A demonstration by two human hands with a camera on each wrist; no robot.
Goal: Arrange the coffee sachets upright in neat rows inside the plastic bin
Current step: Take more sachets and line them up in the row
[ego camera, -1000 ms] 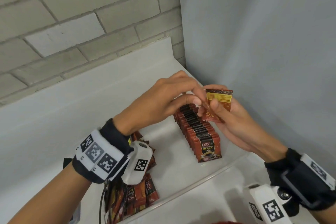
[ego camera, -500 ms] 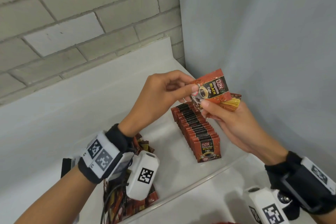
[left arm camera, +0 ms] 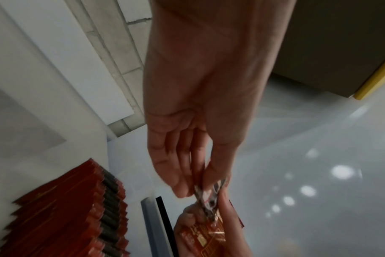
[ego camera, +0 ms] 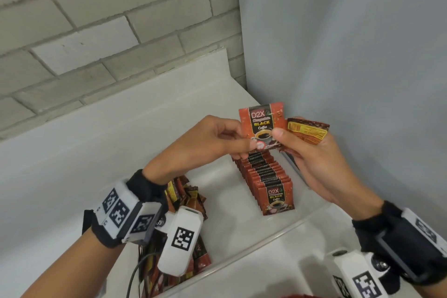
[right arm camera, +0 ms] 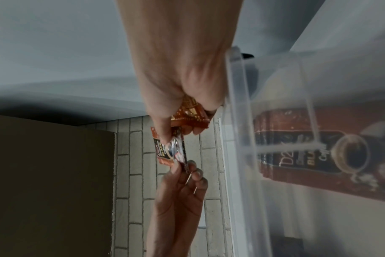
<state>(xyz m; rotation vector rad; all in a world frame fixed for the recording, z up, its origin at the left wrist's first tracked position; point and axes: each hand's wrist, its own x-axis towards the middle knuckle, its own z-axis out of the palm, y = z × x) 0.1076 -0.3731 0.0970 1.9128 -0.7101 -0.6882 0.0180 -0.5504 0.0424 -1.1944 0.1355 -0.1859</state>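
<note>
A red coffee sachet (ego camera: 262, 123) is held upright, front label toward me, above the clear plastic bin (ego camera: 266, 239). My left hand (ego camera: 251, 146) pinches its lower edge. My right hand (ego camera: 285, 138) has its thumb on the same sachet and grips a few more sachets (ego camera: 308, 130), yellow back labels showing. Below the hands a neat row of upright sachets (ego camera: 268, 176) stands along the bin's right side. The left wrist view shows my fingertips (left arm camera: 187, 187) pinching the sachet's edge (left arm camera: 207, 200). In the right wrist view both hands meet on the sachet (right arm camera: 165, 151).
A loose pile of sachets (ego camera: 188, 196) lies in the bin's left part, partly hidden by my left wrist. A grey brick wall (ego camera: 96, 31) stands behind and a smooth grey wall (ego camera: 350, 55) close on the right. The bin's clear wall (right arm camera: 237, 121) is beside my right hand.
My left hand has drawn one sachet out of the bundle in my right hand and turned it from tilted to upright, front label facing me. Both hands have risen slightly.
</note>
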